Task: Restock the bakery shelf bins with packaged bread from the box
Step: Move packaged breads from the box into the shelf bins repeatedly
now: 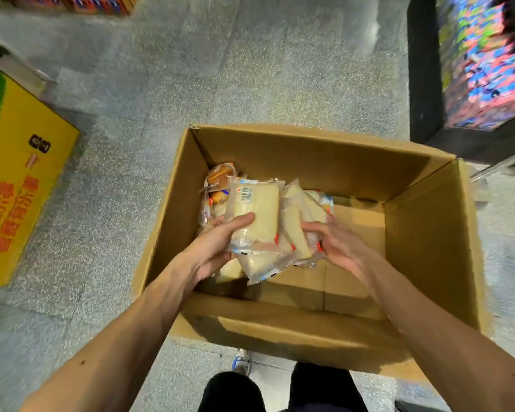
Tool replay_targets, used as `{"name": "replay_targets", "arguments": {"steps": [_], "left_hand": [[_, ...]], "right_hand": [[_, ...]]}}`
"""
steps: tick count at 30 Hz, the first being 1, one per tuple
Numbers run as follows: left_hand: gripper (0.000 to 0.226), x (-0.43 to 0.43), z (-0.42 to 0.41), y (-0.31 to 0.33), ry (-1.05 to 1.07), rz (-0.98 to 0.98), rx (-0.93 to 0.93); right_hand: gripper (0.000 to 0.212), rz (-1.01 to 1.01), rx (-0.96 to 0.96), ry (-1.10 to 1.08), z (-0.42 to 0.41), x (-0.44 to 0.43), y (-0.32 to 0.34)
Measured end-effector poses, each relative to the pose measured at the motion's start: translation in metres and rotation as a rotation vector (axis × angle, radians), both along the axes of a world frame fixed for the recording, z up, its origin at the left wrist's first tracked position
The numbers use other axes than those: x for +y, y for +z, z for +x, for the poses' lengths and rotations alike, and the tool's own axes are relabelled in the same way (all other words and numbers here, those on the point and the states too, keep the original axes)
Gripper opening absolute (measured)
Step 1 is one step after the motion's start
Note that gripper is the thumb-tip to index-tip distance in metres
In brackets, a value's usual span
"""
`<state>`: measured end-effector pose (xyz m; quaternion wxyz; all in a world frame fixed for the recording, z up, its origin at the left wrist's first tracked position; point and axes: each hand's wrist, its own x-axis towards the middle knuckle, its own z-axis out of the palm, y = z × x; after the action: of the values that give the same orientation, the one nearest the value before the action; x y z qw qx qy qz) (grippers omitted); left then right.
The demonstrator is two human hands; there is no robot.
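Left hand (217, 248) at nine o'clock, right hand (336, 248) at three, clasp bread packs (256, 215): seemingly soft, slippery; hold sides gently.

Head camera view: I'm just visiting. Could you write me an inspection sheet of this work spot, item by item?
Surface: speckled grey floor; the cardboard box stands on it, flaps open.
Job's things: bread packs in clear wrap, bunched at the box's left side; a few more lie behind them.
Clutter: nothing seen.
Hands: left hand grips the bread packs from the left; right hand holds them from the right.
Cables: nothing seen.
Surroundings: yellow carton at left; dark display bin of colourful goods at upper right; the person's shoe below the box.
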<state>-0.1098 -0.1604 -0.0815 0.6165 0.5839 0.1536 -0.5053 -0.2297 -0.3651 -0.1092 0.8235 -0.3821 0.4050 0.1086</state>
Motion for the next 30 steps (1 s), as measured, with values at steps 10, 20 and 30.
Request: {"name": "replay_targets", "arguments": {"steps": [10, 20, 30], "left_hand": [[0.069, -0.036, -0.032, 0.104, -0.241, -0.243, -0.219], [0.046, -0.144, -0.198, 0.226, -0.608, -0.600, -0.365], [0.039, -0.152, -0.477, 0.301, -0.939, -0.734, -0.289]], "right_hand": [[0.052, -0.130, -0.118, -0.414, -0.077, 0.048, 0.133], [0.036, -0.404, -0.387, -0.812, -0.245, 0.059, 0.276], [0.107, -0.874, -0.286, -1.017, -0.496, 0.107, 0.324]]}}
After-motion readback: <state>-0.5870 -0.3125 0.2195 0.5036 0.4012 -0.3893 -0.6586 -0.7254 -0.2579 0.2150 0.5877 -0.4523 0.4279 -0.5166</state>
